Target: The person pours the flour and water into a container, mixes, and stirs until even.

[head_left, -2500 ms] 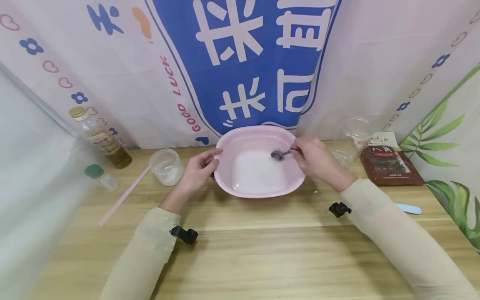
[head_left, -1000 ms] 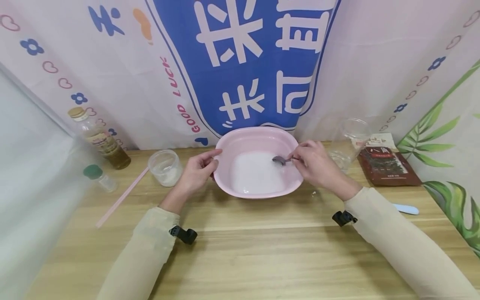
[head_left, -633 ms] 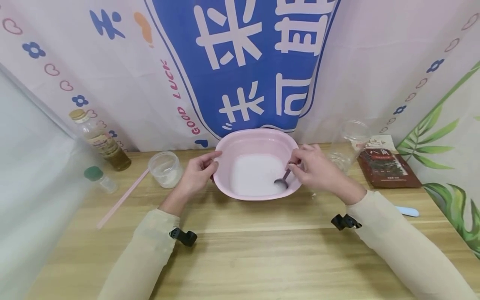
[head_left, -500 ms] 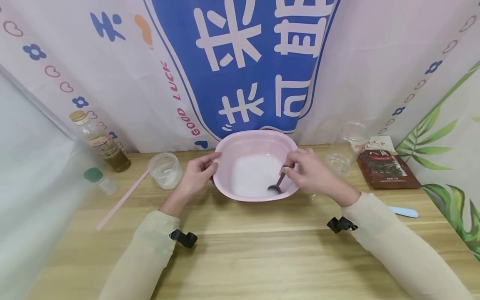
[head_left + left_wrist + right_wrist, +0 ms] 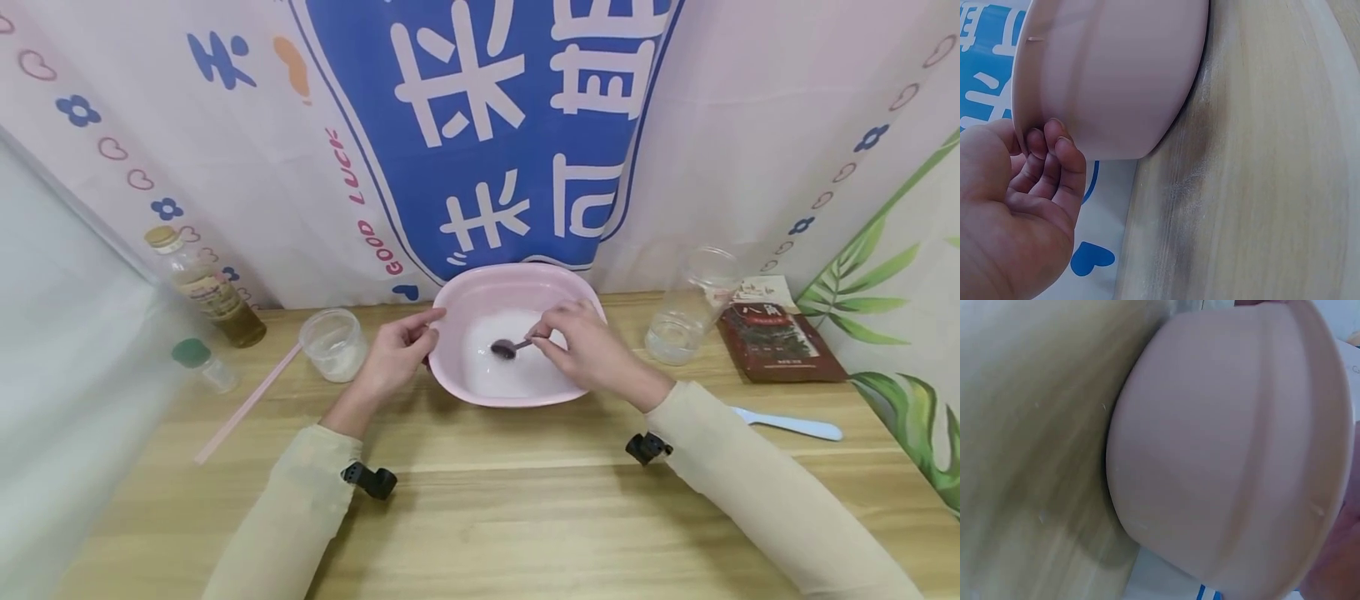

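A pink basin [image 5: 517,279] with white contents stands on the table against the cloth backdrop. My left hand [image 5: 397,354] grips its left rim; in the left wrist view the fingers [image 5: 1063,156] curl under the rim from outside. With my right hand [image 5: 588,346] I pinch the handle of a dark spoon [image 5: 504,349], whose bowl sits in the white contents near the middle of the basin. The right wrist view shows mostly the basin's outer wall [image 5: 1191,437], with part of the right hand [image 5: 1338,556] behind the rim and the spoon hidden.
On the left are an oil bottle [image 5: 210,296], a green-capped jar [image 5: 202,362], a pink stick [image 5: 247,407] and a clear tub [image 5: 333,346] of white powder. To the right stand a clear cup [image 5: 675,337], a brown packet [image 5: 780,346] and a light blue spatula [image 5: 798,427].
My right hand has swept the spoon from the basin's right side down toward the near edge, then left to the middle. The left hand has kept its hold on the rim.
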Motion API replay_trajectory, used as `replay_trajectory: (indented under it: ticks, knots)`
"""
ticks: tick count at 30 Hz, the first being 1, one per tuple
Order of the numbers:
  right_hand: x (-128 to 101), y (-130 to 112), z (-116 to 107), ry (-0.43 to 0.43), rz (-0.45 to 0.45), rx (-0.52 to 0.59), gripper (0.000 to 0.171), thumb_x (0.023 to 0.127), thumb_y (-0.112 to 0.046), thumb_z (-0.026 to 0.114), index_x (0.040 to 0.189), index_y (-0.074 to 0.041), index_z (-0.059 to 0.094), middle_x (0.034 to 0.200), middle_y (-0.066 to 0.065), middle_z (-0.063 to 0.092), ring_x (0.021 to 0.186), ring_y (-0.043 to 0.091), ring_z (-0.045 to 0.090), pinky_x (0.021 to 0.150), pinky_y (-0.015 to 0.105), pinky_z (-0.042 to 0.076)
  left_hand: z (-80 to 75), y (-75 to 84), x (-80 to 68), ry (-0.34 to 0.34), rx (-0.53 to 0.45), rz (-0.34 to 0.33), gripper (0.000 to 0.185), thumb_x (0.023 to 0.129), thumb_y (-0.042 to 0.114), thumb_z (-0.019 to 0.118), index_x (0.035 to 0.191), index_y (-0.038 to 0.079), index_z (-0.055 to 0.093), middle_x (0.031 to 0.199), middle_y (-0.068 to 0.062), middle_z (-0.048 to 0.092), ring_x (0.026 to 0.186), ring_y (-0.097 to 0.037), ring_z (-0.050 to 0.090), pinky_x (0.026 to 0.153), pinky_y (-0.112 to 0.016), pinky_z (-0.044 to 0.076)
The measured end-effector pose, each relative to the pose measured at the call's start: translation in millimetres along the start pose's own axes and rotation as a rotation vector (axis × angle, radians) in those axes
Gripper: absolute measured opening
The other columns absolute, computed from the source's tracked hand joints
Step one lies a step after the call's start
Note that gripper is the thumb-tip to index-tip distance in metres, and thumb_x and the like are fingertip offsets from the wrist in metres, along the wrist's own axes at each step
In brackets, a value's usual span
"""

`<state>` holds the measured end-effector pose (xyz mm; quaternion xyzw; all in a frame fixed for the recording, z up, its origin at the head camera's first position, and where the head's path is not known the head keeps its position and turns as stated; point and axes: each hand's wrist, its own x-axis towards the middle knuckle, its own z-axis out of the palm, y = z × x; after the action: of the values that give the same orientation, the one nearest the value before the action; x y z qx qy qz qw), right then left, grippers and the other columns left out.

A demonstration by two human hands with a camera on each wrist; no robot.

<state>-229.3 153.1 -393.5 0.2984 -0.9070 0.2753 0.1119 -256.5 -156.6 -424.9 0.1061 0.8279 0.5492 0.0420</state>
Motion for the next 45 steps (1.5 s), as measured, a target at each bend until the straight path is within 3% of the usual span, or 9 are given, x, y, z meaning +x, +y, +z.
replay_trajectory:
  ticks: [7, 14, 16, 19, 23, 26, 35, 41, 45]
  knots:
    - [9.6, 11.0, -9.2, -0.009, 0.155, -0.120, 0.006, 0.098, -0.007, 0.073, 0.098, -0.002, 0.077, 0.101, 0.011, 0.082, 0.104, 0.034, 0.073, 0.100, 0.051, 0.046, 3.3, -0.4, -0.4, -0.002, -0.011, 0.009, 0.044, 0.108, 0.012, 0.057, 0.151, 0.003, 0.062, 0.089, -0.011, 0.066, 0.073, -0.015, 0.066, 0.070, -0.034, 0.064]
    - [24.9, 11.9, -9.5, -0.103, 0.246, -0.049, 0.010, 0.101, -0.008, 0.072, 0.101, -0.002, 0.079, 0.101, 0.012, 0.081, 0.094, 0.028, 0.070, 0.090, 0.040, 0.060, 5.1, -0.7, 0.1, -0.006, -0.024, 0.015, 0.043, 0.108, 0.012, 0.057, 0.150, 0.001, 0.062, 0.088, -0.010, 0.067, 0.072, -0.013, 0.066, 0.069, -0.034, 0.064]
    - [30.8, 9.1, -7.4, -0.134, 0.229, -0.017, 0.010, 0.101, -0.009, 0.073, 0.101, -0.002, 0.079, 0.102, 0.012, 0.081, 0.090, 0.024, 0.070, 0.084, 0.037, 0.061, 5.3, -1.2, 0.3, -0.005, -0.026, 0.015, 0.043, 0.108, 0.012, 0.057, 0.150, 0.001, 0.062, 0.088, -0.010, 0.067, 0.072, -0.013, 0.066, 0.069, -0.033, 0.064]
    - [37.8, 4.4, -2.9, -0.184, 0.172, 0.036, 0.009, 0.101, -0.008, 0.073, 0.100, -0.002, 0.078, 0.105, 0.012, 0.082, 0.094, 0.024, 0.074, 0.088, 0.039, 0.062, 5.2, -2.4, 1.0, -0.005, -0.032, 0.014, 0.044, 0.108, 0.012, 0.057, 0.150, 0.002, 0.062, 0.088, -0.010, 0.066, 0.073, -0.013, 0.067, 0.069, -0.031, 0.063]
    - [40.5, -1.7, 1.0, -0.251, 0.073, 0.087, 0.008, 0.102, -0.007, 0.071, 0.099, -0.002, 0.077, 0.111, 0.011, 0.083, 0.112, 0.029, 0.077, 0.102, 0.047, 0.061, 4.5, -3.3, 2.4, -0.005, -0.034, 0.013, 0.043, 0.108, 0.012, 0.057, 0.150, 0.002, 0.062, 0.088, -0.011, 0.067, 0.073, -0.013, 0.067, 0.069, -0.031, 0.063]
    - [36.7, -6.9, -0.8, -0.300, 0.026, 0.104, 0.007, 0.102, -0.008, 0.071, 0.099, -0.006, 0.077, 0.113, 0.006, 0.083, 0.117, 0.026, 0.076, 0.106, 0.048, 0.059, 4.2, -2.5, 3.1, -0.011, -0.026, 0.015, 0.044, 0.108, 0.012, 0.057, 0.151, 0.002, 0.062, 0.088, -0.011, 0.067, 0.073, -0.013, 0.067, 0.070, -0.033, 0.064]
    - [15.6, -14.6, -22.0, -0.378, -0.163, 0.121, 0.019, 0.100, -0.006, 0.069, 0.083, -0.014, 0.064, 0.101, -0.002, 0.082, 0.096, 0.015, 0.072, 0.088, 0.041, 0.058, 2.5, -1.1, 1.1, -0.007, -0.030, 0.015, 0.044, 0.108, 0.011, 0.057, 0.151, 0.001, 0.061, 0.089, -0.011, 0.067, 0.072, -0.012, 0.066, 0.069, -0.033, 0.064]
    - [5.0, -5.0, -40.2, -0.324, -0.158, 0.017, 0.014, 0.098, -0.002, 0.068, 0.088, -0.012, 0.069, 0.092, 0.000, 0.077, 0.090, 0.016, 0.070, 0.087, 0.041, 0.059, 1.9, -1.0, 0.8, -0.005, -0.025, 0.011, 0.044, 0.108, 0.011, 0.057, 0.151, 0.001, 0.061, 0.089, -0.011, 0.066, 0.072, -0.012, 0.065, 0.069, -0.033, 0.063]
    - [1.2, 7.1, -46.9, -0.299, -0.129, -0.043, 0.021, 0.096, 0.002, 0.069, 0.081, -0.012, 0.063, 0.080, -0.001, 0.069, 0.078, 0.014, 0.063, 0.076, 0.037, 0.057, 1.8, -1.0, 0.6, -0.007, -0.027, 0.009, 0.044, 0.108, 0.011, 0.057, 0.151, 0.001, 0.061, 0.089, -0.011, 0.066, 0.072, -0.013, 0.065, 0.069, -0.033, 0.064]
